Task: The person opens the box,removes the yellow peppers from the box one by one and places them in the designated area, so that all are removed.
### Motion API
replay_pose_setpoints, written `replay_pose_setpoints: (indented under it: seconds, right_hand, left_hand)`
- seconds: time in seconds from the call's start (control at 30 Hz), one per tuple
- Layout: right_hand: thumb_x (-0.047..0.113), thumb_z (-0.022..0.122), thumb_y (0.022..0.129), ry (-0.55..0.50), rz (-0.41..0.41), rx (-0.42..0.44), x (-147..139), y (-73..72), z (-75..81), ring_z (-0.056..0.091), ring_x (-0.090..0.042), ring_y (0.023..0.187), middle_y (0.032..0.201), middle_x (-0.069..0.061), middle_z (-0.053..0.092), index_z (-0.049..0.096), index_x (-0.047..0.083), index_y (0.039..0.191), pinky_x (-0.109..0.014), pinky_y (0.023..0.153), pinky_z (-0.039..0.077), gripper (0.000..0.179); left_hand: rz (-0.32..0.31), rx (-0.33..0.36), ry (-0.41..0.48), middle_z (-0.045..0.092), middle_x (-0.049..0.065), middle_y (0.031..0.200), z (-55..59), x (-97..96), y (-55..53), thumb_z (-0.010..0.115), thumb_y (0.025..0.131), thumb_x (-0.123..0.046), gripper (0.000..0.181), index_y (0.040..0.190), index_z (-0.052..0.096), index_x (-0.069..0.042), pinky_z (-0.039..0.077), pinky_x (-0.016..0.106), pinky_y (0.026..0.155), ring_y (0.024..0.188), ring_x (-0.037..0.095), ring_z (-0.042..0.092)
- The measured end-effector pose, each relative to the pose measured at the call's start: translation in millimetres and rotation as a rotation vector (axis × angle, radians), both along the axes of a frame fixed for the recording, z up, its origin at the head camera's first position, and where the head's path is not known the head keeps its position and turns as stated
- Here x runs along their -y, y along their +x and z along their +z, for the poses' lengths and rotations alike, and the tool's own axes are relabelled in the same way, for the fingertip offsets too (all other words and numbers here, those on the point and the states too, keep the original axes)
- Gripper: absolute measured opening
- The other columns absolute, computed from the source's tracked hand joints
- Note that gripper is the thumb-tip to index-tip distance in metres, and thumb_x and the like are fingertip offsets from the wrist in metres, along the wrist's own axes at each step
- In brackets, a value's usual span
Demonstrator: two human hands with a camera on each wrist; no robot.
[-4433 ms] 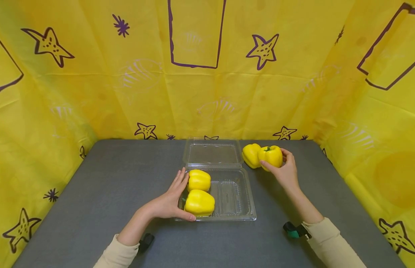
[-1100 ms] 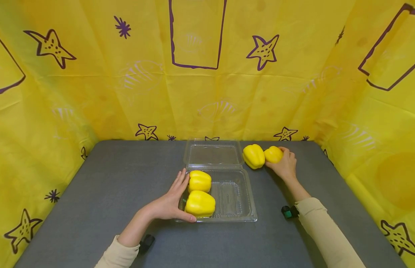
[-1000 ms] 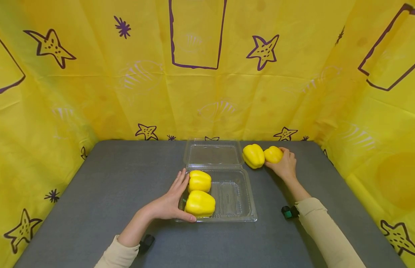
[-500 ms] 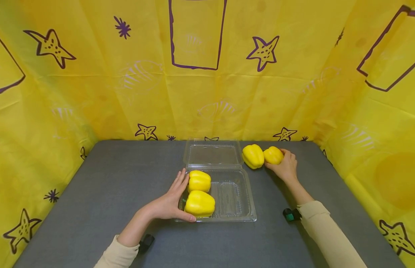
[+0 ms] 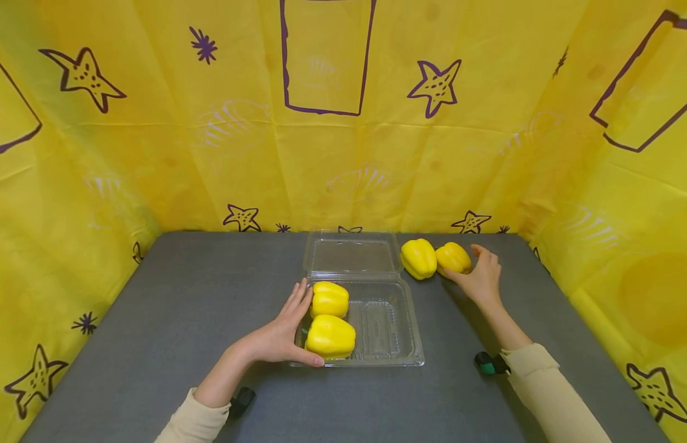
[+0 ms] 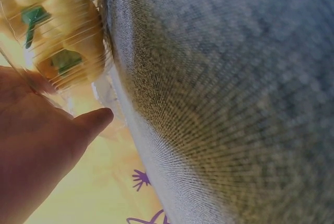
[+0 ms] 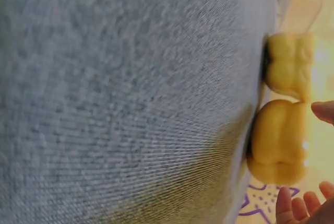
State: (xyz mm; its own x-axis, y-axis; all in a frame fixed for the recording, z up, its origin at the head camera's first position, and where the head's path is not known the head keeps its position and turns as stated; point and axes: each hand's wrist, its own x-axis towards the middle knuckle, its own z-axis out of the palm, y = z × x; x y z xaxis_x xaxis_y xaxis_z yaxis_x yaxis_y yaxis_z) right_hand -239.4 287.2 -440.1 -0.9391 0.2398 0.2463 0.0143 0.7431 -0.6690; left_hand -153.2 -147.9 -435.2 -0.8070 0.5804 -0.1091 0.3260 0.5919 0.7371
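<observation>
My left hand [image 5: 281, 332] lies along the left side of a clear plastic clamshell container [image 5: 407, 344], fingers straight, its thumb at the front rim. Two yellow bell peppers sit in the container's left half, a rear pepper [image 5: 330, 299] and a front pepper [image 5: 331, 336]. In the left wrist view, green stems [image 6: 35, 18] show through the container wall. Right of the lid, two more yellow bell peppers stand side by side on the table, a left one [image 5: 418, 258] and a right one [image 5: 453, 257]. My right hand [image 5: 482, 277] is spread around the right pepper, thumb and fingers apart from it in the right wrist view.
The container's transparent lid [image 5: 351, 253] lies folded back toward the rear. A grey cloth covers the table [image 5: 210, 283]. Yellow patterned curtains [image 5: 343, 154] enclose the back and both sides.
My right hand first held a bell pepper in front of the other one, then set it down to its right. Its fingers have now spread and drawn back rightward. The left hand stays put.
</observation>
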Motion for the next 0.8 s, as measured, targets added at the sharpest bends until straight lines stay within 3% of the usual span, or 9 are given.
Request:
replay_pose_setpoints:
  seconds: [0.47, 0.8]
  right_hand:
    - [0.024, 0.083, 0.077, -0.044, 0.053, -0.064, 18.4, 17.5, 17.5, 0.034, -0.045, 0.120, 0.136, -0.029, 0.037, 0.039, -0.004, 0.141, -0.056, 0.095, 0.031, 0.084]
    - [0.025, 0.082, 0.079, -0.128, 0.143, -0.030, 43.0, 27.7, 27.6, 0.039, -0.040, 0.116, 0.134, -0.025, 0.036, 0.039, -0.001, 0.141, -0.051, 0.093, 0.036, 0.080]
  left_hand:
    - [-0.002, -0.005, 0.002, -0.025, 0.004, 0.160, -0.8, 0.2, -0.1, 0.085, 0.068, -0.052, 0.134, 0.156, -0.006, -0.008, 0.012, 0.063, 0.111, 0.145, 0.025, -0.021]
    - [0.002, 0.001, 0.003, -0.026, 0.002, 0.159, -1.6, -0.3, -0.9, 0.085, 0.067, -0.052, 0.135, 0.156, -0.007, -0.011, 0.011, 0.064, 0.110, 0.145, 0.024, -0.022]
